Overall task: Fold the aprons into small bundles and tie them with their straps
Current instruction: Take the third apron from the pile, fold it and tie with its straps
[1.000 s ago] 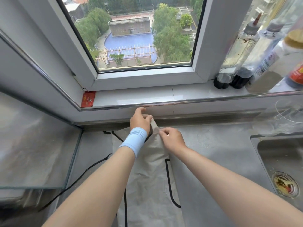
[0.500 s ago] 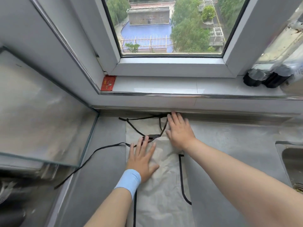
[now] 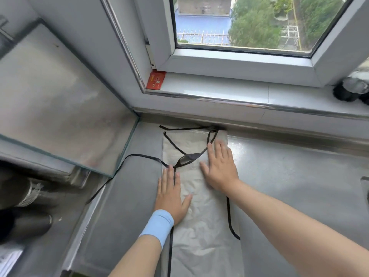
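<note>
Flat, fingers straight, left hand (image 3: 171, 193) and right hand (image 3: 219, 168) press the crinkled beige apron (image 3: 201, 226), a long narrow strip with thin black straps (image 3: 180, 149), on the brushed-steel counter (image 3: 289, 176).

Beyond your fingers (image 3: 218, 150), locate the sill (image 3: 219, 89) under the window (image 3: 239, 25). A red card (image 3: 156, 82) sits in the sill's left corner, up and left of the fingers. Dark bottle bases (image 3: 344, 92) stand on the sill, far right of them. A glass panel (image 3: 60, 92) lies well left; the steel counter (image 3: 289, 176) spreads right.
</note>
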`<state>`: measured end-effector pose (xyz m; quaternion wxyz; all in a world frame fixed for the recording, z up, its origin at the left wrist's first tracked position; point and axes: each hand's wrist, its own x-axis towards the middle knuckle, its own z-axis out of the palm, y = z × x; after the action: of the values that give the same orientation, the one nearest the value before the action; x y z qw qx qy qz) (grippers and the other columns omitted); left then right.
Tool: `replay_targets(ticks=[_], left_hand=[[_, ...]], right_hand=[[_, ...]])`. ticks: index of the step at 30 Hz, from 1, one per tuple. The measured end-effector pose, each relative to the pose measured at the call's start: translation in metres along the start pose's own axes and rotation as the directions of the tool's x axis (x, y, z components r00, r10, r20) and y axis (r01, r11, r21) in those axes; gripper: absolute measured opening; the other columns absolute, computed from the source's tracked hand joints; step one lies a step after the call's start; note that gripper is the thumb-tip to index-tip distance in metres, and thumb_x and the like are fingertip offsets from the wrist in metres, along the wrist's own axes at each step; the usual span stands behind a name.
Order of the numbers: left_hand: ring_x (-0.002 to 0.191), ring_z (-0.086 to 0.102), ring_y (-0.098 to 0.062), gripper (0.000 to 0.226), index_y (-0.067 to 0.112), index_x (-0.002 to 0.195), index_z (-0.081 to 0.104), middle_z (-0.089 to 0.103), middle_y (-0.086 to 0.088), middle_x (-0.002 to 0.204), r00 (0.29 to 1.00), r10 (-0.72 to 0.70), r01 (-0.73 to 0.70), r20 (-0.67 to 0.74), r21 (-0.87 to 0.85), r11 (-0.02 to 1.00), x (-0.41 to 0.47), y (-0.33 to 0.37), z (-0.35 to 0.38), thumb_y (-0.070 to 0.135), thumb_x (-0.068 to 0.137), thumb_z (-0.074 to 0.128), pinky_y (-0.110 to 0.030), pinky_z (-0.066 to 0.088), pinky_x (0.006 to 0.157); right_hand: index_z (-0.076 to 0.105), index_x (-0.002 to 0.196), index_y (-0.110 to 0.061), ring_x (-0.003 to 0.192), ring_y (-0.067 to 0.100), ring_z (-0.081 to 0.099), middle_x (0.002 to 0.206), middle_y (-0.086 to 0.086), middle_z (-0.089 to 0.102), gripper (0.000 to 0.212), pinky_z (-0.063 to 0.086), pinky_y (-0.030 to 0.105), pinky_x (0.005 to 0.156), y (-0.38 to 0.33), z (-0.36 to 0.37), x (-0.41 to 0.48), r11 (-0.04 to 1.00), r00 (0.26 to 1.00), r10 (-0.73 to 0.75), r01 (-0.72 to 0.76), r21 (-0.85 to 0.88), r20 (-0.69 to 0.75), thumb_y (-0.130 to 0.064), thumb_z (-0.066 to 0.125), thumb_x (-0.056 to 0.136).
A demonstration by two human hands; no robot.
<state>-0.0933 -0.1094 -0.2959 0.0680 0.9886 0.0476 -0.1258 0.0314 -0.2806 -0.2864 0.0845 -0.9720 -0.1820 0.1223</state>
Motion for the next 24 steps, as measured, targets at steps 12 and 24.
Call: replay_targets(ticks=[12,24], left_hand=[[0.147,-0.014,-0.034,0.105,0.026,0.155,0.004,-0.015,-0.006,0.161,0.988,0.074,-0.088,0.132,0.101,0.991,-0.086,0.003,0.019,0.080,0.072,0.038,-0.056,0.000,0.115],[0.146,0.019,-0.026,0.073,0.026,0.150,0.026,0.019,-0.006,0.160,0.914,0.347,-0.372,0.209,0.091,0.924,-0.159,0.008,0.025,0.060,0.086,0.035,-0.047,0.013,0.112]], right_hand=[[0.027,0.154,-0.005,0.148,0.041,0.017,0.160,0.025,0.017,0.066,0.011,0.050,0.120,-0.018,0.007,-0.035,0.977,0.990,-0.121,0.106,-0.184,-0.076,-0.038,0.028,0.097],[0.026,0.156,-0.022,0.151,0.032,0.015,0.163,0.016,0.017,0.071,0.006,0.051,0.119,-0.021,0.066,-0.190,0.991,0.995,-0.091,0.094,-0.101,0.032,-0.060,0.028,0.096]])
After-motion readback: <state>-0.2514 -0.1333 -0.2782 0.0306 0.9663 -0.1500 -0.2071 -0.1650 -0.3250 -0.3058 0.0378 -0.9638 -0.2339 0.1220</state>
